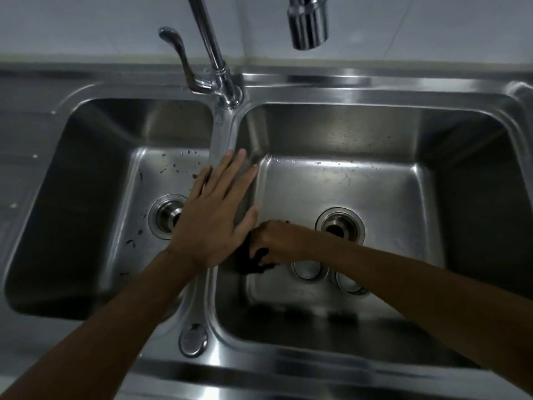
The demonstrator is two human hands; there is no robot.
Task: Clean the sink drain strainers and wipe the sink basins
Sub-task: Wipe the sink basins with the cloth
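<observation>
A steel double sink fills the view. My left hand (215, 210) lies flat and open on the divider (222, 134) between the basins, fingers spread. My right hand (277, 241) is down in the right basin (389, 197), closed on a dark cloth (249, 262) pressed against the basin's left wall. Two round strainers (307, 269) (350, 284) lie on the right basin floor, partly hidden by my right forearm. The right drain (340, 228) is an open hole. The left basin (95, 183) has dark specks of debris on its floor, and its drain (167, 216) is partly covered by my left hand.
The faucet base and lever (202, 67) stand at the back of the divider; the spout head (308, 23) hangs above the right basin. A round steel cap (193, 340) sits on the front rim. A grey countertop (20, 125) extends to the left.
</observation>
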